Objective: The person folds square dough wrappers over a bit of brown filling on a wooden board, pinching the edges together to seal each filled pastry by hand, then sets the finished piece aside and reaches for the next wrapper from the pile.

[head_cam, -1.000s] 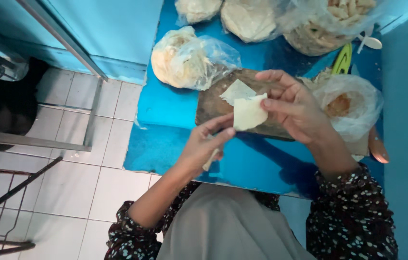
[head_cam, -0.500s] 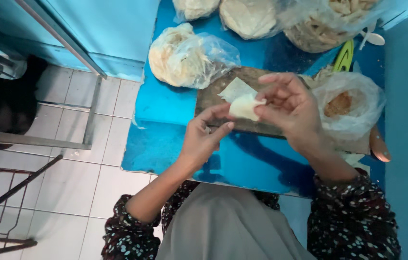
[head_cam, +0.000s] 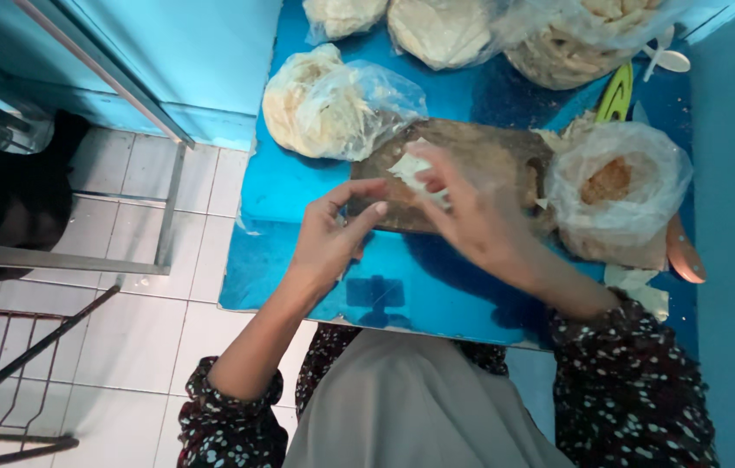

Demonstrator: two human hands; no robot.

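A blue table [head_cam: 298, 186] is filling the middle of the view, with pale floor tiles lying to its left. Along the far edge, clear plastic bags of pale dough sheets [head_cam: 333, 108] are sitting in a row. On the right, a bag holding a brownish filling [head_cam: 614, 186] is resting just beside a brown wooden board [head_cam: 489, 156], which is lying in the centre of the table. A green tool [head_cam: 617, 94] is poking out beyond that bag, and a white plastic spoon [head_cam: 669, 59] is lying further off.

The right hand [head_cam: 471, 217] is hovering over the board, fingers spread, its fingertips resting on a small pale wrapper piece [head_cam: 409, 166] that is lying on the board's near left part. The left hand [head_cam: 328, 238] is reaching in from the near left, thumb and fingers apart, its fingertips lying at the board's near edge just beside the wrapper; whether they are touching it cannot be told.
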